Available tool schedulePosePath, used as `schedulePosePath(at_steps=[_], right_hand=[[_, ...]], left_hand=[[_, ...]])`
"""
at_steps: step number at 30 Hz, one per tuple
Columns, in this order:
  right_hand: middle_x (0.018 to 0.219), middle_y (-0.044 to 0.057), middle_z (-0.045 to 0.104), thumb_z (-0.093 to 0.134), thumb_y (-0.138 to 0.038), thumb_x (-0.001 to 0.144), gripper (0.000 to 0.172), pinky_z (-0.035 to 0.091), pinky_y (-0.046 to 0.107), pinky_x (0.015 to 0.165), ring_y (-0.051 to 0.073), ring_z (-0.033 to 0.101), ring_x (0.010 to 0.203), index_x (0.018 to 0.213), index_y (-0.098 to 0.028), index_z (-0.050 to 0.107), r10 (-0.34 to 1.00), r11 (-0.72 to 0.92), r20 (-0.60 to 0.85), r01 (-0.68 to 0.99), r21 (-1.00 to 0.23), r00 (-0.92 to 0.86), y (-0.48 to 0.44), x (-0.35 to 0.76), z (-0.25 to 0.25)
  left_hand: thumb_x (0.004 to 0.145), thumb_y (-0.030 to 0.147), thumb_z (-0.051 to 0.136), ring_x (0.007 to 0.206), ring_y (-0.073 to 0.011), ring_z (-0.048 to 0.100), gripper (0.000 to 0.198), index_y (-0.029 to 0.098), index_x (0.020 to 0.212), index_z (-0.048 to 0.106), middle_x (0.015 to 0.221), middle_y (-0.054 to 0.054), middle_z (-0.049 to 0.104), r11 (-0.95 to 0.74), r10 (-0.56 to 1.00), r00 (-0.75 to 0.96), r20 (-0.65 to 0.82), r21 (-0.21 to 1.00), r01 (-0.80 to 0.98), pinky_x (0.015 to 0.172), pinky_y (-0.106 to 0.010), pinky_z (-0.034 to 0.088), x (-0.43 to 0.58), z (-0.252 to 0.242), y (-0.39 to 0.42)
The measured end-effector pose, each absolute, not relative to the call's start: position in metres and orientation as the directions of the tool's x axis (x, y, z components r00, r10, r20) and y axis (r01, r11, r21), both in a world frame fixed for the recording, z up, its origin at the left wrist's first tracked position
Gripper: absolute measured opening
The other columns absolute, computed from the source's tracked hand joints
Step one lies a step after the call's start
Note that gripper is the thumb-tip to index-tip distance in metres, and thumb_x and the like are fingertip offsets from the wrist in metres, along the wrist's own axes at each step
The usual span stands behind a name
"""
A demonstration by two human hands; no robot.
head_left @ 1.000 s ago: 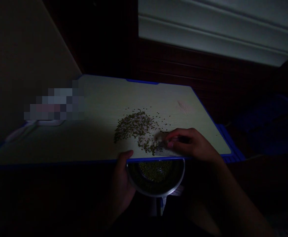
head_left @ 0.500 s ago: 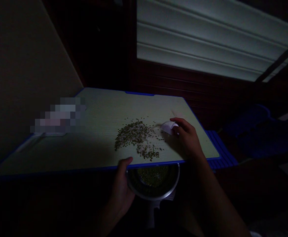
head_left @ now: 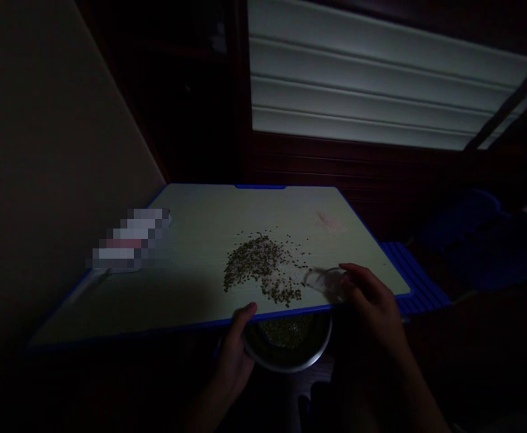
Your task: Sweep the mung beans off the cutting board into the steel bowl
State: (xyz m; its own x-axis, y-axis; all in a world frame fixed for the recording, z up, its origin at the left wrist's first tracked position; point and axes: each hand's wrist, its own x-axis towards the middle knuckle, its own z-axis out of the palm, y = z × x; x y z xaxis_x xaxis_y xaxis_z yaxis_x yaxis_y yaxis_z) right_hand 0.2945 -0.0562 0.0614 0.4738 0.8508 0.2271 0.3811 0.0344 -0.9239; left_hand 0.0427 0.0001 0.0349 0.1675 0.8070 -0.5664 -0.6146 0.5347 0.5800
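Small greenish-brown beans [head_left: 254, 258], which look like mung beans, lie scattered in a patch on a pale board-like tabletop [head_left: 200, 210] with a blue rim. My right hand [head_left: 374, 300] grips a translucent, curved, cup-like piece [head_left: 324, 281] low over the surface, just right of the beans. At the near edge is my left hand [head_left: 236, 352], its thumb over the blue rim and its fingers hidden below, closed around the edge. Beside it, under the edge, a round metal pot [head_left: 290, 368] holds more beans.
A pixelated pale object [head_left: 128, 243] lies at the tabletop's left side by the wall. Some pinkish bits [head_left: 329, 221] lie at the back right. Blue plastic chairs or stools [head_left: 466, 234] stand to the right. A slatted shutter [head_left: 358, 78] is behind. The room is dark.
My right hand has moved the translucent piece nearer to the front edge and to the right. The view has shifted slightly. My left hand keeps its place at the edge.
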Motion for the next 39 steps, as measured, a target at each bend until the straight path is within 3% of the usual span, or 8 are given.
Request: schedulePosePath(at_steps=[4,8,14,20,25,28,32,39], right_hand=[[0.119,0.007,0.079,0.065,-0.042,0.095,0.035,0.058,0.045,0.094,0.028,0.073,0.108,0.125,-0.027,0.075,0.799,0.009,0.248,0.401,-0.916,0.548,-0.047,0.291,0.067],[0.112,0.007,0.079,0.064,-0.042,0.095,0.043,0.060,0.039,0.084,0.024,0.074,0.097,0.135,-0.027,0.069,0.789,-0.005,0.250,0.413,-0.911,0.562,-0.043,0.290,0.068],[0.107,0.004,0.082,0.070,-0.033,0.090,0.026,0.060,0.041,0.091,0.025,0.076,0.099,0.114,-0.027,0.079,0.871,-0.023,0.218,0.479,-0.877,0.440,-0.050,0.287,0.071],[0.119,0.008,0.079,0.064,-0.031,0.094,0.032,0.057,0.047,0.099,0.026,0.073,0.108,0.124,-0.025,0.074,0.840,-0.045,0.275,0.566,-0.823,0.467,-0.042,0.283,0.071],[0.117,0.006,0.079,0.062,-0.033,0.098,0.029,0.058,0.043,0.097,0.024,0.073,0.106,0.124,-0.028,0.073,0.837,-0.039,0.299,0.595,-0.803,0.458,-0.046,0.280,0.070],[0.112,0.004,0.080,0.063,-0.034,0.097,0.026,0.060,0.039,0.092,0.023,0.075,0.101,0.119,-0.029,0.075,0.859,-0.038,0.284,0.607,-0.793,0.425,-0.050,0.280,0.071],[0.114,0.004,0.081,0.065,-0.030,0.095,0.028,0.059,0.038,0.091,0.024,0.075,0.104,0.121,-0.029,0.076,0.855,-0.044,0.302,0.640,-0.767,0.422,-0.047,0.279,0.069],[0.119,0.005,0.079,0.062,-0.029,0.099,0.029,0.058,0.038,0.092,0.024,0.073,0.108,0.125,-0.030,0.073,0.815,-0.051,0.348,0.656,-0.753,0.464,-0.045,0.272,0.068]], left_hand=[[0.092,0.016,0.072,0.117,-0.0232,0.073,0.030,0.015,0.121,0.065,0.107,-0.007,0.082,0.535,0.808,0.162,-0.567,0.591,-0.603,0.097,-0.029,0.063,0.040,0.033,0.002],[0.092,0.018,0.073,0.111,-0.0204,0.075,0.017,0.019,0.107,0.066,0.110,-0.005,0.082,0.554,0.796,0.181,-0.577,0.577,-0.599,0.097,-0.027,0.063,0.038,0.032,0.003],[0.091,0.015,0.072,0.089,-0.0182,0.078,0.028,0.014,0.118,0.068,0.105,-0.007,0.082,0.565,0.776,0.180,-0.605,0.540,-0.624,0.087,-0.024,0.065,0.036,0.031,0.003],[0.088,0.011,0.072,0.107,-0.0223,0.077,0.018,0.018,0.104,0.068,0.099,-0.004,0.082,0.542,0.784,0.158,-0.600,0.537,-0.646,0.091,-0.027,0.065,0.037,0.032,0.005],[0.073,0.016,0.085,0.110,-0.0270,0.076,0.026,0.020,0.094,0.070,0.092,-0.005,0.082,0.579,0.753,0.169,-0.636,0.518,-0.630,0.085,-0.025,0.066,0.034,0.026,0.006],[0.070,0.017,0.090,0.112,-0.0263,0.076,0.033,0.022,0.098,0.074,0.095,0.000,0.083,0.579,0.755,0.166,-0.634,0.527,-0.622,0.094,-0.030,0.065,0.029,0.020,0.008],[0.059,0.020,0.096,0.124,-0.0345,0.070,0.038,0.021,0.093,0.079,0.103,-0.003,0.083,0.625,0.721,0.192,-0.666,0.506,-0.595,0.102,-0.039,0.063,0.026,0.017,0.008],[0.031,0.022,0.102,0.125,-0.0412,0.068,0.050,0.019,0.076,0.080,0.086,-0.004,0.082,0.655,0.631,0.130,-0.765,0.437,-0.616,0.103,-0.040,0.063,0.039,0.036,0.007]])
